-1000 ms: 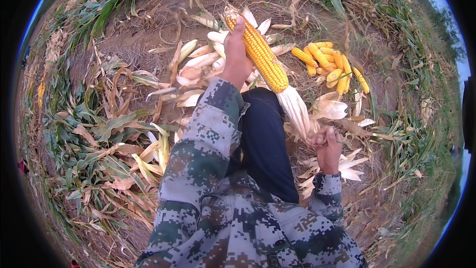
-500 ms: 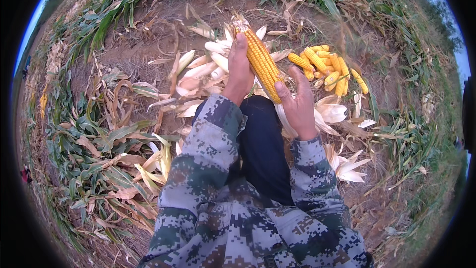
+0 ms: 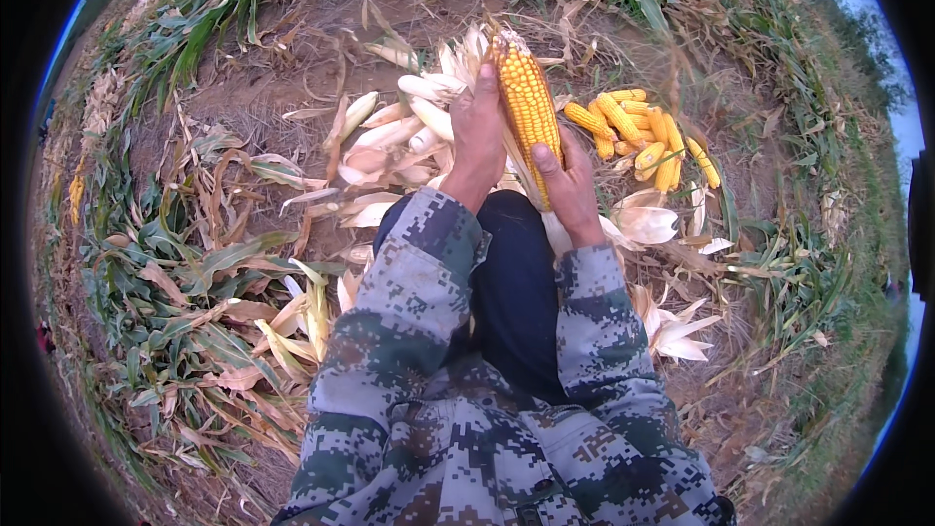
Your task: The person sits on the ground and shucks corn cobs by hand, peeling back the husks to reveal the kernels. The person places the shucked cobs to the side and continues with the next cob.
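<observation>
Both hands hold one large ear of corn (image 3: 529, 97), its yellow kernels bare along the side toward me. It tilts slightly, with the pale, ragged end away from me. My left hand (image 3: 475, 144) grips its left side near the upper half, thumb pointing up. Around the lower half, my right hand (image 3: 573, 185) is closed, thumb lying on the kernels and fingers behind. Pale husk (image 3: 521, 161) hangs below and behind the ear, partly hidden by the hands. My dark-trousered knee (image 3: 516, 263) is under it.
A pile of bare yellow corn ears (image 3: 643, 131) lies to the right. Ears still in pale husks (image 3: 390, 131) are heaped at left. Loose husks (image 3: 672, 326) lie at lower right, green and dry stalks (image 3: 185, 263) at left. Brown soil (image 3: 282, 68) shows beyond.
The ear has shifted a little right and turned more upright. My right hand has moved up and inward, its fingers now closer around the ear; the left hand follows slightly right.
</observation>
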`<action>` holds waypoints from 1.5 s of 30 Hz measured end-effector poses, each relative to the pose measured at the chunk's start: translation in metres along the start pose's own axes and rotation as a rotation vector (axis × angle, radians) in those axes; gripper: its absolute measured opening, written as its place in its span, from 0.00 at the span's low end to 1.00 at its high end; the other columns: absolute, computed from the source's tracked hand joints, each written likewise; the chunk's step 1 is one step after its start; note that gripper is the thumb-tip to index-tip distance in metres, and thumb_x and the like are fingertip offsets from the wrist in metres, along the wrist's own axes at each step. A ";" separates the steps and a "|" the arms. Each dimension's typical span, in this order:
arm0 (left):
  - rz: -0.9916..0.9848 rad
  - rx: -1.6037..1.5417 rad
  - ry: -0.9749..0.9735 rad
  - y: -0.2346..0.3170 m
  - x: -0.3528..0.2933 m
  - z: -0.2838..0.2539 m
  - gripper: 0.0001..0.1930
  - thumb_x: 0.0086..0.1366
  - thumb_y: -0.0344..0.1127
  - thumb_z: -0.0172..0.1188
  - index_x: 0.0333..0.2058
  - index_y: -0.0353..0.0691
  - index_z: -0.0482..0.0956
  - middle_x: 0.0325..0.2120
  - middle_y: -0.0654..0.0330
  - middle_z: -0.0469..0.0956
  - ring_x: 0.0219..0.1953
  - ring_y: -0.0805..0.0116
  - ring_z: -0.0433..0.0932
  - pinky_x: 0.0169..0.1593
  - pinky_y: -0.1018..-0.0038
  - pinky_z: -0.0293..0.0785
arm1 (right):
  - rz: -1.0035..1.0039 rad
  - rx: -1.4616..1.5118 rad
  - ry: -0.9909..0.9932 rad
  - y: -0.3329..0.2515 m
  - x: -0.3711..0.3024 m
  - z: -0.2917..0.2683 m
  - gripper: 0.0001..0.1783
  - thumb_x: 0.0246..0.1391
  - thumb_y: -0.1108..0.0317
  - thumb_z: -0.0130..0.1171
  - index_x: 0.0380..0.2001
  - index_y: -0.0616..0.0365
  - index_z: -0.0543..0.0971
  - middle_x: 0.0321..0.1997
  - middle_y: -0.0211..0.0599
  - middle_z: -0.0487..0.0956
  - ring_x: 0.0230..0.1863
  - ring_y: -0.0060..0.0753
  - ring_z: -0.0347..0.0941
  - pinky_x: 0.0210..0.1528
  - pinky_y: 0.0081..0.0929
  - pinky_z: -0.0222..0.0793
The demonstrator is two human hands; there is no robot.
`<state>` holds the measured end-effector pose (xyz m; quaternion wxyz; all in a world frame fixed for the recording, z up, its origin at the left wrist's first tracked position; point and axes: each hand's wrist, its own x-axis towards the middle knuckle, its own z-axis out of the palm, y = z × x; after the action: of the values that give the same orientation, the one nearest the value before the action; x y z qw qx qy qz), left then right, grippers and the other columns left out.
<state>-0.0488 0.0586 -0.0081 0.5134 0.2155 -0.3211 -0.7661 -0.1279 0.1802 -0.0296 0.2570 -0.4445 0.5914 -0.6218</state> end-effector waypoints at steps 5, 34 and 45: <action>-0.033 0.150 0.134 -0.006 0.006 0.000 0.18 0.80 0.42 0.51 0.49 0.31 0.81 0.36 0.64 0.81 0.36 0.77 0.77 0.42 0.75 0.73 | 0.032 0.213 -0.079 0.018 0.004 -0.004 0.42 0.67 0.43 0.61 0.69 0.69 0.68 0.64 0.44 0.77 0.64 0.32 0.72 0.68 0.32 0.65; 0.201 0.477 -0.176 -0.014 0.002 0.004 0.18 0.73 0.43 0.65 0.50 0.32 0.82 0.39 0.66 0.83 0.41 0.80 0.77 0.46 0.78 0.75 | 0.226 0.507 0.049 0.033 0.008 -0.004 0.39 0.70 0.34 0.48 0.57 0.64 0.74 0.43 0.38 0.82 0.36 0.27 0.81 0.39 0.25 0.79; 0.111 0.323 -0.061 -0.015 0.005 0.002 0.10 0.74 0.30 0.56 0.48 0.31 0.81 0.39 0.61 0.83 0.40 0.75 0.79 0.45 0.74 0.76 | 0.120 0.429 0.040 0.048 0.005 -0.005 0.41 0.65 0.41 0.63 0.66 0.65 0.69 0.60 0.38 0.78 0.58 0.30 0.76 0.60 0.29 0.73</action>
<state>-0.0621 0.0590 -0.0173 0.5037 0.2537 -0.4669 -0.6811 -0.1449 0.1705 -0.0741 0.3705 -0.3311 0.4758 -0.7257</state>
